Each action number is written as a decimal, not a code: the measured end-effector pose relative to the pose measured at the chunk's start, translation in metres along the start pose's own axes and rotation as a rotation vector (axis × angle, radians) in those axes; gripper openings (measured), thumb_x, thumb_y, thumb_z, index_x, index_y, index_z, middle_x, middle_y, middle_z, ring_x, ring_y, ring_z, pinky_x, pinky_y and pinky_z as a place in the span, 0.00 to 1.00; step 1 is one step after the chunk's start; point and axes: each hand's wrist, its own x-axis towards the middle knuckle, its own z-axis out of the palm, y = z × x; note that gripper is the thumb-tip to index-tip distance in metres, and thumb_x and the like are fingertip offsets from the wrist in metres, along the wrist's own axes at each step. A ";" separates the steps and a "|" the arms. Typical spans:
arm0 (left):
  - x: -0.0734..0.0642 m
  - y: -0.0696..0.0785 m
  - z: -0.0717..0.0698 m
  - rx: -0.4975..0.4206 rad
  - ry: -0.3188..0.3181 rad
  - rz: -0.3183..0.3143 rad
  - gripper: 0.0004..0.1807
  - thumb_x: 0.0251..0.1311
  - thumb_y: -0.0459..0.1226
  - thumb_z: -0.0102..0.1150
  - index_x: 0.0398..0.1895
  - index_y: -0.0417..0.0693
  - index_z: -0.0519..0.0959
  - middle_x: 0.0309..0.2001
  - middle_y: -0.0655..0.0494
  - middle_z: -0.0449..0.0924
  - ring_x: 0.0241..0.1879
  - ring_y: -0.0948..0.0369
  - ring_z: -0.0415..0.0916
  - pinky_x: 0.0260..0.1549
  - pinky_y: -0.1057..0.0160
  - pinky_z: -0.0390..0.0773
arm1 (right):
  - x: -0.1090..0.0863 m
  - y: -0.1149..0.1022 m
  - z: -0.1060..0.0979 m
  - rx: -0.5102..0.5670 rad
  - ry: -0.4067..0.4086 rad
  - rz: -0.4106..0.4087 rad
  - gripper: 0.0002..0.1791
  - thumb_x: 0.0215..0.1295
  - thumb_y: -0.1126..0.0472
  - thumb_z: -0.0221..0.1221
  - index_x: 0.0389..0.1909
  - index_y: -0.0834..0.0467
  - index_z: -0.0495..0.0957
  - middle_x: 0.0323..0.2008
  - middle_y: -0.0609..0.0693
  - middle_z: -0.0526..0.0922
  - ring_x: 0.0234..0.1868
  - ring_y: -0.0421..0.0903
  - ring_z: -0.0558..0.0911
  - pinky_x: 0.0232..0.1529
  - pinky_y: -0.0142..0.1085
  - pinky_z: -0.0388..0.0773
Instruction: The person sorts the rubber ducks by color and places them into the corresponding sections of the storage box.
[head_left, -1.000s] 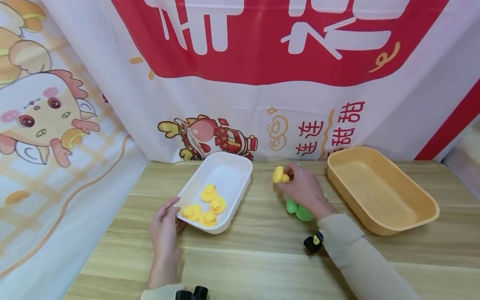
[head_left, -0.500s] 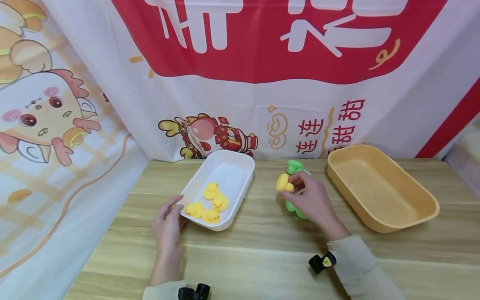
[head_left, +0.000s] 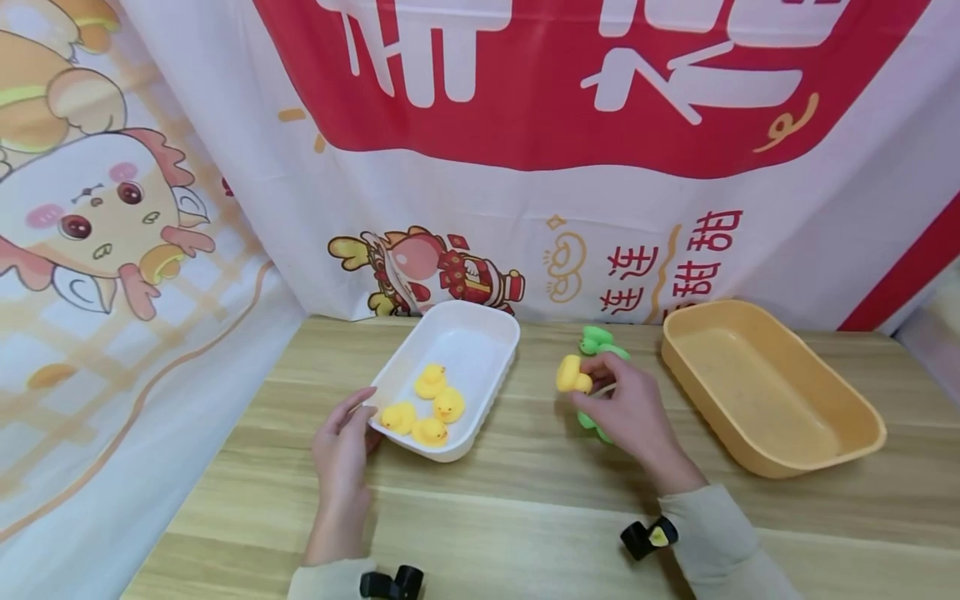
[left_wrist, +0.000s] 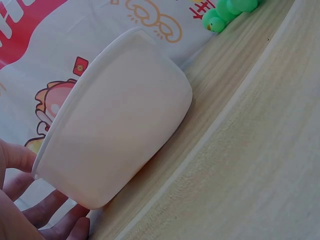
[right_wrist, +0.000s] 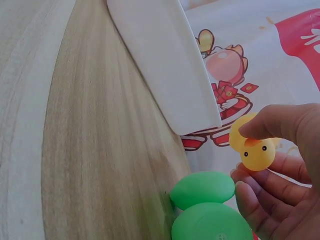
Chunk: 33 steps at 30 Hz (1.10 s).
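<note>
My right hand [head_left: 630,406] pinches a yellow rubber duck [head_left: 572,374] between thumb and fingers, above the table. In the right wrist view the duck's head [right_wrist: 258,156] hangs downward. Several green rubber ducks [head_left: 597,337] stand under and behind this hand, partly hidden by it. My left hand [head_left: 342,458] grips the near left corner of a white plastic basin [head_left: 480,329]. In the left wrist view the thumb lies at the basin's rim [left_wrist: 75,100] and the fingers are below, along the outer wall. Several yellow rubber ducks [head_left: 431,381] lie in the basin's near end.
A tan plastic basin [head_left: 772,379] stands on the right with nothing in it. The wooden table [head_left: 480,533] ends at the back against a printed cloth [head_left: 540,208]. Another printed cloth [head_left: 135,400] hangs along the left side.
My right hand has drawn back a little toward me and right with the duck still pinched, uncovering green ducks behind it. The left hand keeps its grip on the white basin.
</note>
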 end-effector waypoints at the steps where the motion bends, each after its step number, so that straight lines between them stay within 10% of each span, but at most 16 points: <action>1: 0.000 0.000 0.000 -0.002 -0.002 -0.001 0.21 0.77 0.36 0.55 0.70 0.53 0.81 0.73 0.53 0.75 0.61 0.61 0.76 0.49 0.72 0.82 | -0.001 0.000 0.000 0.002 -0.002 -0.004 0.19 0.62 0.60 0.74 0.52 0.58 0.84 0.45 0.55 0.89 0.46 0.50 0.86 0.46 0.35 0.83; 33: -0.002 0.000 0.001 0.000 0.000 0.012 0.22 0.76 0.36 0.55 0.70 0.50 0.81 0.70 0.53 0.78 0.53 0.64 0.80 0.52 0.67 0.83 | -0.007 -0.014 0.002 0.132 -0.107 -0.005 0.17 0.63 0.55 0.77 0.51 0.53 0.87 0.44 0.51 0.91 0.43 0.46 0.87 0.45 0.34 0.86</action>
